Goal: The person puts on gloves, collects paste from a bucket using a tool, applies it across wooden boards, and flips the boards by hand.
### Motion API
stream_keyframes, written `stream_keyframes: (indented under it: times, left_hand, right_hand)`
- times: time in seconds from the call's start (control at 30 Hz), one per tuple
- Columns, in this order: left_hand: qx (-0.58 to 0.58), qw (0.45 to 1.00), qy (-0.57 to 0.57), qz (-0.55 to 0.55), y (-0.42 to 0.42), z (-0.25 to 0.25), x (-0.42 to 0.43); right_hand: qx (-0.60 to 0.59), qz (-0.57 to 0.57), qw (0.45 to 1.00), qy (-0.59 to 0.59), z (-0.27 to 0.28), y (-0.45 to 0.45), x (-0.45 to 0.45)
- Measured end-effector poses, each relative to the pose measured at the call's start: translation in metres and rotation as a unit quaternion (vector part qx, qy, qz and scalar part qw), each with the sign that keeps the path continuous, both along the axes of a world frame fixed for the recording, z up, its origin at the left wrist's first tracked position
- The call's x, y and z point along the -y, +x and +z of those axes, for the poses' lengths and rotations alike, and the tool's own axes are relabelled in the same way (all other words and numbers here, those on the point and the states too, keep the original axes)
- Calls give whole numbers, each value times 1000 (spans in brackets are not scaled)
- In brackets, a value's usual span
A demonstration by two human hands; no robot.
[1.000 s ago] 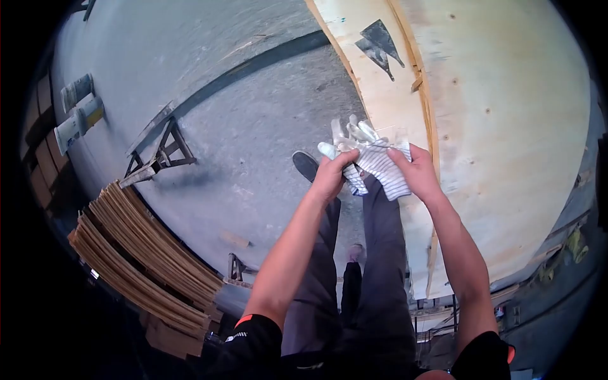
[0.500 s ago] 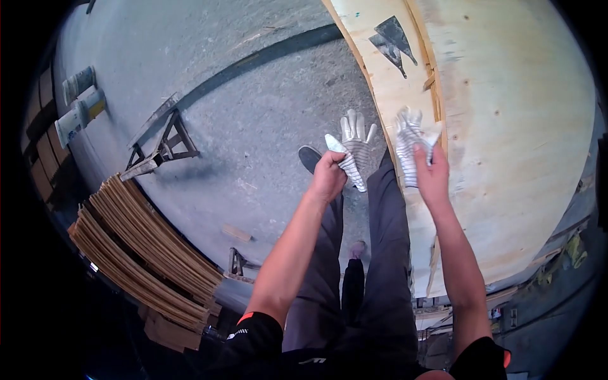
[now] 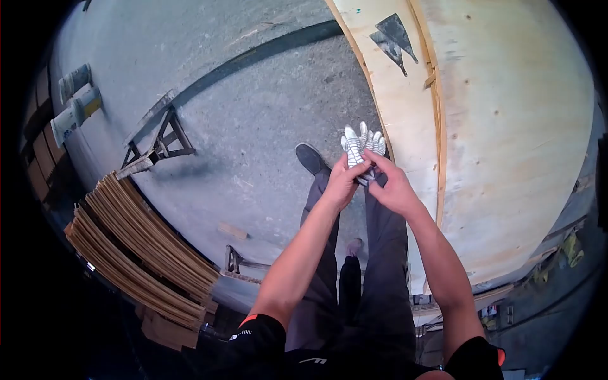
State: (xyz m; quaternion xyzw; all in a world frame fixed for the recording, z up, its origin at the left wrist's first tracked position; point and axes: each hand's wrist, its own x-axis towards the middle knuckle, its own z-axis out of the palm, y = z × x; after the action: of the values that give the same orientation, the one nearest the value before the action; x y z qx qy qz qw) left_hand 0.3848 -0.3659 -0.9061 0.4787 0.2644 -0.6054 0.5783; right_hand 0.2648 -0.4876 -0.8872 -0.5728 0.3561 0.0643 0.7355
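My left hand (image 3: 342, 185) and right hand (image 3: 394, 189) both pinch the white knit gloves with thin dark stripes (image 3: 356, 148), bunched over my legs beside the pale plywood worktop (image 3: 506, 152). Their pale fingertips point away from me; my fingers cover the lower ends, so I cannot tell exactly how many gloves there are. Two dark triangular metal scrapers (image 3: 394, 39) overlap on the worktop. Two whitish buckets (image 3: 75, 107) lie left, beyond one dark metal trestle (image 3: 166, 142).

Strong fisheye bends straight edges, corners sink to black, and even, cool light shows midframe
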Motion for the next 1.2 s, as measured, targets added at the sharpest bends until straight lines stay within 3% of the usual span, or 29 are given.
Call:
stream_keyframes:
  times: [0.03, 0.13, 0.23, 0.43, 0.53, 0.63, 0.73, 0.83, 0.87, 0.97, 1.03, 1.13, 1.2]
  left_hand:
    - [3, 1000, -8, -6, -1, 1, -1]
    - [29, 998, -48, -42, -2, 5, 0]
    - [65, 993, -24, -95, -5, -4, -4]
    - [140, 977, -1, -160, -3, -12, -2]
    - [181, 953, 30, -243, 1, -7, 2]
    - [261, 935, 59, -231, -4, -16, 1]
    - [263, 922, 127, -256, 1, -27, -3]
    - [328, 808, 206, -444, 15, -26, -3]
    - [360, 738, 230, -522, 19, -25, -2]
    - [439, 618, 244, -605, 24, 1, 17]
    - [459, 604, 227, -610, 17, 8, 24]
    - [478, 602, 233, -596, 8, 18, 30]
    - [464, 601, 253, -600, 12, 18, 27]
  right_hand:
    - [-12, 7, 999, -34, -5, -2, -2]
    - [-54, -100, 993, 16, -16, -1, -7]
    - [-34, -70, 993, -92, -19, 2, -6]
    - [-92, -58, 985, -135, -11, 17, -2]
    - [-93, -24, 979, -181, -8, 23, -3]
    - [-64, -15, 978, -197, -9, 27, -5]
    - [-64, 0, 978, -197, 3, 32, -6]
    - [-37, 165, 951, -257, 14, 30, 4]
    - [-56, 200, 933, -295, 13, 30, 4]
    - [-116, 308, 865, -378, 0, 28, 2]
    - [-154, 383, 817, -403, -23, 27, -8]
    - [-284, 320, 838, -340, -41, 37, -6]
    - [-267, 178, 926, -201, -45, 42, 1]
